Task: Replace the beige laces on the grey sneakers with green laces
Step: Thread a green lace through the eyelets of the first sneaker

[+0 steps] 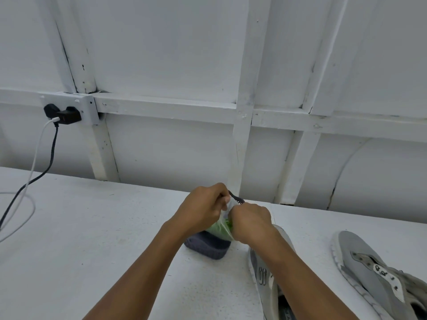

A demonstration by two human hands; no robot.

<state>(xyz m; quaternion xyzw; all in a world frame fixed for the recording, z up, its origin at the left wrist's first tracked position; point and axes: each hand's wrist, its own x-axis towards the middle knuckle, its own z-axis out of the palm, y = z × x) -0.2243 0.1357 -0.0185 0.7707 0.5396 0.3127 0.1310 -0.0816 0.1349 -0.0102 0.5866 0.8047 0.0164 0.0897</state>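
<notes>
1. Grey sneakers, two of them, are lying on the white table [92,227]. The near sneaker [261,271] is sitting partly under the right forearm. The far sneaker [369,269] is lying apart at the right, with its eyelets showing.
2. Two cables are trailing in from the left, a white cable [34,158] and a black cable [52,155]. Both are running up to the wall socket [89,109].
3. One clear plastic bag [223,219] is hanging between the hands above the table. Green laces [217,229] are bunching up inside it; I cannot count them through the plastic.
4. One dark knitted piece [205,247] is sitting on the table directly under the bag. I cannot tell whether it is holding anything.
5. The left hand [203,204] is curling its fingers and thumb around the bag's top edge, pinching it on the left side.
6. The right hand [250,221] is pinching the same top edge just beside it, knuckles facing up.
7. One dark strip [235,198] is poking up at the bag's mouth between the two hands.
8. Both forearms are reaching forward and meeting at the bag.
</notes>
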